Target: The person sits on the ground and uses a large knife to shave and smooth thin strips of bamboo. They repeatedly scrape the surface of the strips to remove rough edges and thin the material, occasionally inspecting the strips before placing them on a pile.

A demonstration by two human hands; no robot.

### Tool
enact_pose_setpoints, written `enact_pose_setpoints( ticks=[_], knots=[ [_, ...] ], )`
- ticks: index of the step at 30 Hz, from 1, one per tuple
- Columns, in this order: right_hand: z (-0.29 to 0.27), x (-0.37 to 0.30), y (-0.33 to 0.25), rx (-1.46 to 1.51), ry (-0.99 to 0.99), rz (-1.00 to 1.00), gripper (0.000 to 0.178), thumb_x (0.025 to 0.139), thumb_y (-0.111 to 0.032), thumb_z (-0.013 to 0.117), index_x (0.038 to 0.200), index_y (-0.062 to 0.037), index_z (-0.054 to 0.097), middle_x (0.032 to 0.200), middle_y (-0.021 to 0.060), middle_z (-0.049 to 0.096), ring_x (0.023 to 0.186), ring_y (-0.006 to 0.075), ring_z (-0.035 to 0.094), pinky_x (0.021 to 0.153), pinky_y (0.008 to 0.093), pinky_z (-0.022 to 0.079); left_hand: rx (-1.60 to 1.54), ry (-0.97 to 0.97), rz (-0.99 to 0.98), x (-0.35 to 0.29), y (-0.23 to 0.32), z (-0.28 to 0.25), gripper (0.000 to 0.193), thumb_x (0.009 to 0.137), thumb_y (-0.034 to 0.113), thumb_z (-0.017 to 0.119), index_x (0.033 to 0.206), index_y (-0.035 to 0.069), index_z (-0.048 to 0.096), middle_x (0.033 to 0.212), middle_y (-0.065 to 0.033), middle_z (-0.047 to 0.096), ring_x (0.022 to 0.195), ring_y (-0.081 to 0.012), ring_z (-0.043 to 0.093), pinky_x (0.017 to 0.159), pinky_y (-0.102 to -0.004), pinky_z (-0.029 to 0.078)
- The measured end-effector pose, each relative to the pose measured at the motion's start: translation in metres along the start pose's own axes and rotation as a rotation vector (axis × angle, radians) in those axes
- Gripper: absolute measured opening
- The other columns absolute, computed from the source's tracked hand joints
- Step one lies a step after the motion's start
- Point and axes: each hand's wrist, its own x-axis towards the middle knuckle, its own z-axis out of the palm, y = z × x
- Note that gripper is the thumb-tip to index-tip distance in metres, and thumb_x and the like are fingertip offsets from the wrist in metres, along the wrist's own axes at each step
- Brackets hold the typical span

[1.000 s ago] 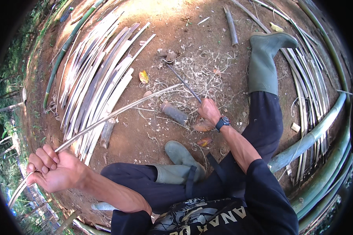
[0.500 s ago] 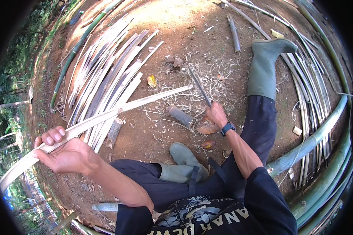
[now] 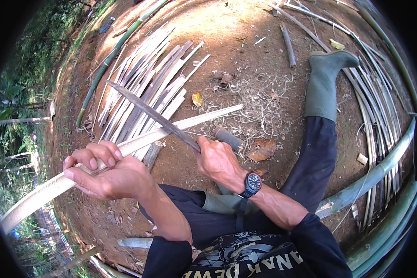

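Note:
A long pale bamboo strip (image 3: 204, 116) slants from the lower left toward the middle, its far tip above the curly shavings. My left hand (image 3: 104, 169) is closed around it, palm up, with the fingers curled over its edge. In my right hand (image 3: 220, 162), which wears a watch (image 3: 253, 182), is a machete (image 3: 148, 110) with a long dark blade. The blade crosses over the strip just beyond my left hand and points to the upper left. My fist hides the machete's handle. Whether the blade touches the strip, I cannot tell.
Split bamboo strips (image 3: 146, 85) lie piled on the left. More strips (image 3: 373, 120) and green bamboo poles (image 3: 370, 180) lie on the right. Shavings (image 3: 264, 106), a short bamboo piece (image 3: 228, 137) and dry leaves (image 3: 262, 149) cover the ground ahead. My booted leg (image 3: 320, 92) stretches forward.
My right hand has swung left and nearer with the machete, bringing the blade across the strip. My left hand and the strip have shifted slightly right; the whole view has shifted a little too.

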Motion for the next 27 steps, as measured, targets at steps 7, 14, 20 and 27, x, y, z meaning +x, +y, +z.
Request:
enact_pose_setpoints(
  ticks=[7, 14, 20, 27],
  knots=[
    [0.024, -0.003, 0.064, 0.01, -0.011, 0.269, 0.017, 0.085, -0.009, 0.055, 0.082, 0.0069, 0.058, 0.058, 0.0277, 0.056, 0.057, 0.0443, 0.06, 0.054, 0.0507, 0.047, 0.081, -0.04, -0.062, 0.005, -0.004, -0.015, 0.04, 0.102, 0.045, 0.039, 0.077, 0.014, 0.037, 0.06, 0.0033, 0.027, 0.045, -0.0069, 0.021, 0.041, -0.0221, 0.018],
    [0.023, -0.006, 0.069, 0.012, -0.111, 0.249, 0.014, 0.081, -0.003, 0.053, 0.085, 0.0087, 0.059, 0.054, 0.0228, 0.057, 0.049, 0.0376, 0.061, 0.049, 0.0486, 0.05, 0.008, -0.058, -0.103, 0.012, -0.01, -0.025, 0.044, 0.1, 0.049, 0.043, 0.075, 0.013, 0.035, 0.06, 0.0032, 0.024, 0.045, -0.0069, 0.019, 0.038, -0.0223, 0.017],
    [0.031, -0.009, 0.098, 0.0, -0.044, 0.315, 0.016, 0.089, -0.009, 0.056, 0.092, 0.0055, 0.061, 0.051, 0.0205, 0.055, 0.041, 0.0318, 0.056, 0.041, 0.0425, 0.044, 0.08, -0.029, -0.113, 0.017, -0.011, -0.027, 0.043, 0.101, 0.047, 0.04, 0.074, 0.014, 0.033, 0.06, 0.0037, 0.022, 0.046, -0.0079, 0.018, 0.042, -0.0229, 0.018],
    [0.039, -0.017, 0.171, -0.207, -0.027, 0.389, 0.022, 0.082, -0.006, 0.053, 0.1, 0.0037, 0.063, 0.056, 0.0231, 0.059, 0.05, 0.0369, 0.062, 0.048, 0.0477, 0.049, 0.052, -0.012, -0.102, 0.018, -0.015, -0.021, 0.043, 0.102, 0.045, 0.04, 0.074, 0.013, 0.033, 0.061, 0.0034, 0.022, 0.047, -0.0076, 0.018, 0.04, -0.0225, 0.016]
  ],
)
